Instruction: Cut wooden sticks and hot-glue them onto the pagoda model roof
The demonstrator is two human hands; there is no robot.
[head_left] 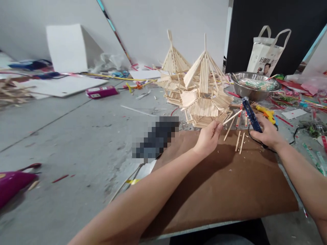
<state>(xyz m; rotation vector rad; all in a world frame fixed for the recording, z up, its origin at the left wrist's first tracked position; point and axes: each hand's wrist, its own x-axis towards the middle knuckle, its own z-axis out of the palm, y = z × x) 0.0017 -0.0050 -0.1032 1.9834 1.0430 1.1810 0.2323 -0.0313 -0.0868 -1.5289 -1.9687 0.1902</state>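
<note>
Left hand (208, 139): fingers pinching a stick (233, 116)
Right hand (268, 133): fingers wrapped round a blue tool (251, 115)
Stick: slanting between the hands, tip near the tool
Towers (203, 106): two, beyond the left hand

1. Stick (233, 116): bare, matt wood.
2. Tower (204, 106): ribbed, matt wood.
3. Bowl (251, 92): smooth, glossy metal.
4. Glue gun (267, 113): smooth plastic.
5. Board (230, 194): matt, fairly smooth.
6. Floor (76, 132): rough, matt, concrete-like.
7. Bag (263, 51): matt; cloth or paper, unclear.

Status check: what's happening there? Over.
Left fingers pinching wooden stick. Right fingers around blue tool. Front stick tower stands just beyond. Loose sticks lie on brown sheet.
</note>
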